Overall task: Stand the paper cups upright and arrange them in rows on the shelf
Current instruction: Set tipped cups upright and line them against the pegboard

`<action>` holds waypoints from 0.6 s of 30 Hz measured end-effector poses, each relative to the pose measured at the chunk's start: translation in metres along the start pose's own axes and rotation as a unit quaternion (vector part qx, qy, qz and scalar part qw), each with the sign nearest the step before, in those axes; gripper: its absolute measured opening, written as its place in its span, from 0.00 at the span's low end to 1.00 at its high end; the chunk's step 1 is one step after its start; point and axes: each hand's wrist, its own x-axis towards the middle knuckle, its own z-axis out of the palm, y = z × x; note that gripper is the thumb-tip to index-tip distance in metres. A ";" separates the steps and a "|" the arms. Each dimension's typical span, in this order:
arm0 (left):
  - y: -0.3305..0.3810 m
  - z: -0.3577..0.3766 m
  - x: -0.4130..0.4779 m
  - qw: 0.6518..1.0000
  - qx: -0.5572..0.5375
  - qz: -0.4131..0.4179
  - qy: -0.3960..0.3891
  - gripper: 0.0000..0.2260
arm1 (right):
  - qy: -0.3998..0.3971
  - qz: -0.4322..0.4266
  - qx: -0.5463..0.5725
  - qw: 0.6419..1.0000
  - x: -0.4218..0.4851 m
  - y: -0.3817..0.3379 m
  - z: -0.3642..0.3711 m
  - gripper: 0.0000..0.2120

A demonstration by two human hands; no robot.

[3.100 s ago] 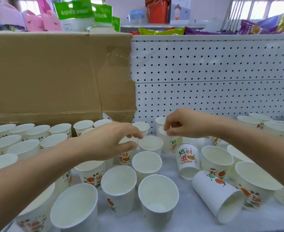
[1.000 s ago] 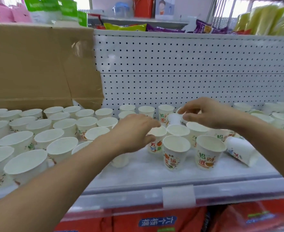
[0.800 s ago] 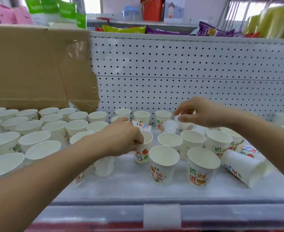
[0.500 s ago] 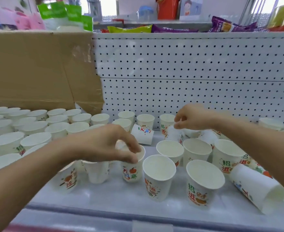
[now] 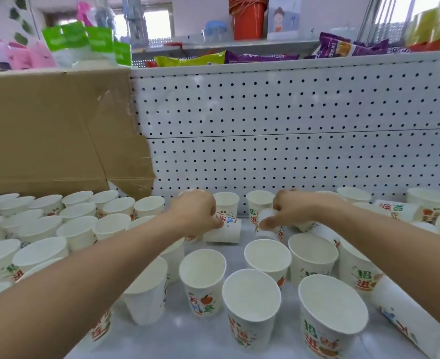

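Has pulled the left grip (image 5: 198, 211) off the near upright cup (image 5: 202, 283) pinched at the rim half a sec ago, and pushed it out far to the tipped cup (image 5: 224, 230) lying on its side, mouth to the right, mid shelf (image 5: 200, 338). Means the near cup counts as placed and stands free, apart from both arms; next job looks like righting the lying one. Rests curled fingers and thumb on the left end of that tipped cup, touching it; can't tell whether really clenched round it yet or just laid on. Meanwhile has dropped the right grip (image 5: 299, 211) down from the far row and closed it on a tilted cup (image 5: 266, 222), thumb on the near side, fingers over the far side, cup just right of the tipped one and not square on the shelf. Leaves neat rows (image 5: 79, 216) at left, loose upright cups near centre, and more work at right: one cup on its side near right (image 5: 405, 314), another far right (image 5: 397, 208). Roughly past halfway, prob.
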 end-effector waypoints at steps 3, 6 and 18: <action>0.002 0.006 0.004 0.999 -0.030 0.014 0.017 0.11 | 0.008 -0.002 0.021 1.000 0.002 -0.001 0.001 0.20; 0.004 0.008 0.005 0.995 -0.088 0.008 0.039 0.08 | 0.027 -0.021 0.059 0.998 0.001 -0.001 0.000 0.17; 0.000 -0.009 0.000 0.981 0.064 0.143 0.115 0.10 | 0.142 -0.109 -0.046 0.983 -0.030 -0.012 -0.003 0.06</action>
